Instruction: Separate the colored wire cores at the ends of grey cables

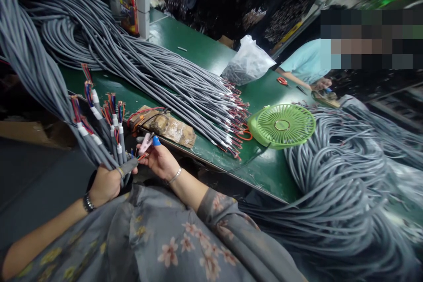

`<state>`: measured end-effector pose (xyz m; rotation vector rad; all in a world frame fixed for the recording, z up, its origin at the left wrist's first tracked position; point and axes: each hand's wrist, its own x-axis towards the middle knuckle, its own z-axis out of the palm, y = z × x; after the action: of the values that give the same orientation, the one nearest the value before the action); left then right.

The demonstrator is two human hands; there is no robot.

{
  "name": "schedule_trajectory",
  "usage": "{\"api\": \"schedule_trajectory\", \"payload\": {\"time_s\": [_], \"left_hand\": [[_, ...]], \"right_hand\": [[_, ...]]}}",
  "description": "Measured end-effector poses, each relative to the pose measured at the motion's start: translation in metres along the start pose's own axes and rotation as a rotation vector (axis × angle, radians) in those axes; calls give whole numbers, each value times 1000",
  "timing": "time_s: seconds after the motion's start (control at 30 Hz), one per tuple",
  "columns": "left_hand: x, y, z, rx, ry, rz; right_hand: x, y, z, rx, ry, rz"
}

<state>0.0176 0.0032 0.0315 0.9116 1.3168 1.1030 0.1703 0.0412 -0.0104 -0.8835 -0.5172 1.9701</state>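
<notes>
My left hand, a grey cover on its thumb, is closed around a bundle of grey cables. Their stripped ends stand up above the hand, with white sleeves and red, blue and black wires. Beside it, my right hand wears a blue finger cot and has its fingers closed on a small pale pink tool that looks like a clip. Thin orange wires from one cable end reach the right fingertips; whether those fingers also grip them, I cannot tell.
On the green table lies a long grey cable bundle. A worn board sits at the near edge. Beyond are a green fan, a white plastic bag, red-handled scissors and coiled cables. Another person works across the table.
</notes>
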Motion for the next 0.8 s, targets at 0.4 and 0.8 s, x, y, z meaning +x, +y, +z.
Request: {"api": "schedule_trajectory", "payload": {"time_s": [0.4,0.8], "left_hand": [[0,-6,-19,264,-144,36],[3,-3,-25,239,-173,-19]], "right_hand": [[-26,15,0,-330,-120,-72],[-27,10,5,-373,-3,-51]]}}
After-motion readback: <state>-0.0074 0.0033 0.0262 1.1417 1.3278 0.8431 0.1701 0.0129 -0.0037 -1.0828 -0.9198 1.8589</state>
